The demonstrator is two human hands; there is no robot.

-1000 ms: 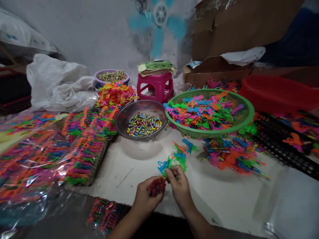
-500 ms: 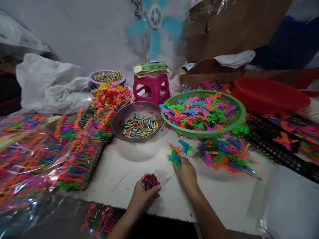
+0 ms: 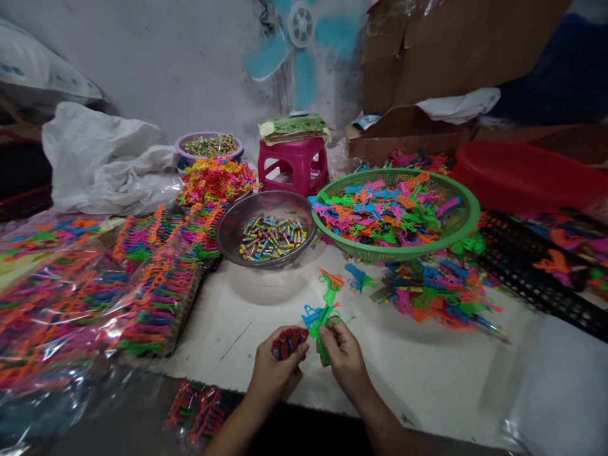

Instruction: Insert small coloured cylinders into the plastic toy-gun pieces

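Observation:
My left hand [image 3: 277,367] is closed around a small bundle of red and blue pieces [image 3: 288,341] near the front edge of the white table [image 3: 441,373]. Right beside it, my right hand [image 3: 342,354] grips a few small plastic toy guns [image 3: 319,316], green and blue. More toy guns, orange, green and blue [image 3: 339,280], lie on the table just beyond my hands. A loose pile of colourful toy guns [image 3: 437,294] spreads to the right of them.
A green basket [image 3: 463,225] of toy guns and a metal bowl [image 3: 232,234] of small coloured tubes stand behind. Bagged racks of toys [image 3: 95,297] fill the left. A pink stool [image 3: 294,166], red basin [image 3: 522,177], black trays [image 3: 536,285] and cardboard boxes [image 3: 451,57] sit further back.
My right hand reached out to the small cluster of toy guns, then came back next to my left hand holding some of them. My left hand stayed in place with its bundle.

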